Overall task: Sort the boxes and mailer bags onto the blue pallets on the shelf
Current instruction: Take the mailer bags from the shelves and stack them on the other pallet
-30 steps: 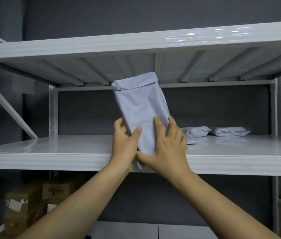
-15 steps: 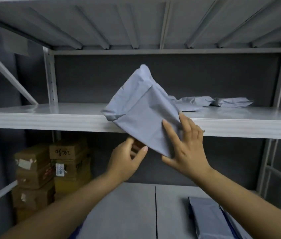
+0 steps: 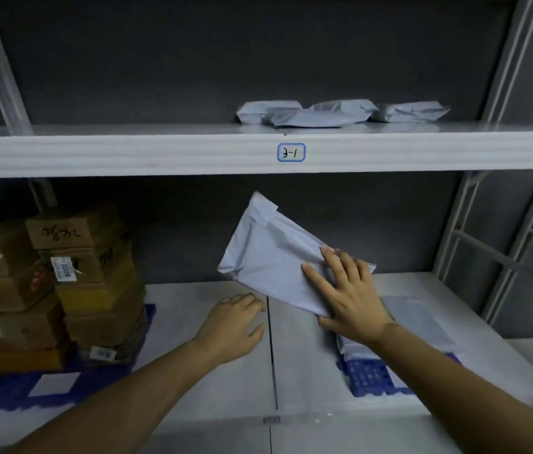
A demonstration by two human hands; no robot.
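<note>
My right hand (image 3: 348, 294) grips the lower corner of a grey mailer bag (image 3: 268, 257), thumb under it and fingers spread across its face. The bag hangs tilted in the lower shelf bay, above a blue pallet (image 3: 370, 376) on the right. Another grey mailer bag (image 3: 422, 317) lies on that pallet, partly hidden by my right arm. My left hand (image 3: 234, 322) hovers empty just left of the held bag, fingers loosely curled. A second blue pallet (image 3: 13, 398) at the left carries stacked brown cardboard boxes (image 3: 62, 286).
Three grey mailer bags (image 3: 337, 113) lie on the upper shelf (image 3: 160, 152), whose front edge bears a label reading 3-1 (image 3: 291, 152). Grey shelf uprights (image 3: 474, 231) stand at the right. A white label (image 3: 54, 384) lies on the left pallet.
The mailer bag has come down from the upper shelf level into the lower bay. My left hand has let go of it; only my right hand holds it. The view has tilted downward.
</note>
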